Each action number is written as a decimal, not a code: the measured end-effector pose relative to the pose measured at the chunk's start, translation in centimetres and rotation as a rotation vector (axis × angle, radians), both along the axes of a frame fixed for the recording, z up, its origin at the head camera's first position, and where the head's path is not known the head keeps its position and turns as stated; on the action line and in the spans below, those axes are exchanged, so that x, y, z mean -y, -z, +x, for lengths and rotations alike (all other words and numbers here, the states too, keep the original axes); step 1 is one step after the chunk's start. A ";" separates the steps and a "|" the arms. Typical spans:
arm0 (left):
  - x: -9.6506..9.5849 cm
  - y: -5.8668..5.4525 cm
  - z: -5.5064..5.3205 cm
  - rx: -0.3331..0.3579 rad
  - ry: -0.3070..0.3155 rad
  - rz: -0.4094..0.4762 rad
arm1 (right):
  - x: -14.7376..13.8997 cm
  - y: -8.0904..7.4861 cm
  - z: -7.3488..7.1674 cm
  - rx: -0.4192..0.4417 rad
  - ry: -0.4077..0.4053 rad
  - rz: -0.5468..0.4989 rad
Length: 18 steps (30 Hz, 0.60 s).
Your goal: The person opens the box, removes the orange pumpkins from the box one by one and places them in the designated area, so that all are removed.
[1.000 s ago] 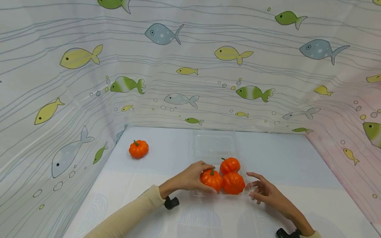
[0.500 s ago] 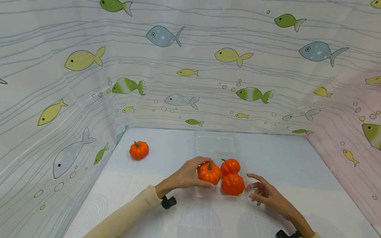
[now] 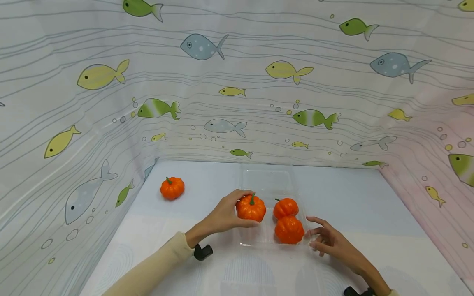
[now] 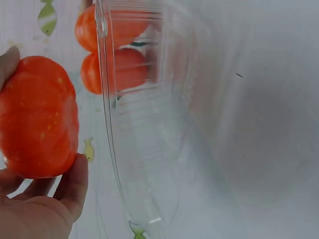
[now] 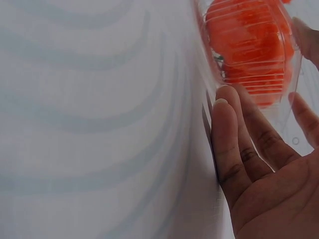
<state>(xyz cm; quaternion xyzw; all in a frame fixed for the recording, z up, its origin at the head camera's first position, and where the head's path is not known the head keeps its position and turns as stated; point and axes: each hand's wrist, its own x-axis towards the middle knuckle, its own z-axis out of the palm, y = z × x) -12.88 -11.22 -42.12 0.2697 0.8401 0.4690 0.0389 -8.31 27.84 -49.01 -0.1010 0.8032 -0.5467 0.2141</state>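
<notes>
My left hand (image 3: 222,214) grips a small orange pumpkin (image 3: 251,209) with a green stem, thumb in front and fingers behind. The pumpkin is raised over the left side of a clear plastic box (image 3: 261,237); in the left wrist view it hangs above the box wall (image 4: 149,129). Inside the box, on the right, sit a rear pumpkin (image 3: 286,208) and a front pumpkin (image 3: 289,230), touching each other. My right hand (image 3: 333,243) is at the box's right side, fingers loosely bent. In the right wrist view its fingertips (image 5: 228,112) lie against or very near the box wall.
The box's clear lid (image 3: 267,179) lies folded back behind it. Another orange pumpkin (image 3: 172,188) stands at the table's back left. Fish-patterned curtains (image 3: 229,102) enclose the white table (image 3: 348,193) at the back and sides.
My left hand has lifted the pumpkin up and moved it left, away from the two others in the box. My right hand has stayed by the box's right side.
</notes>
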 end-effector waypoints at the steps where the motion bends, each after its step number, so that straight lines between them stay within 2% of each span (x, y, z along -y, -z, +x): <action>1: 0.1 0.0 0.0 -0.008 -0.002 0.004 | 0.0 0.0 0.0 -0.001 -0.002 -0.002; 12: 1.9 0.2 -0.5 -0.064 -0.032 0.022 | -0.1 -0.1 0.0 -0.010 -0.008 -0.002; 18: 3.1 0.7 -0.8 -0.056 -0.078 0.028 | 0.0 0.0 0.1 -0.010 -0.007 -0.004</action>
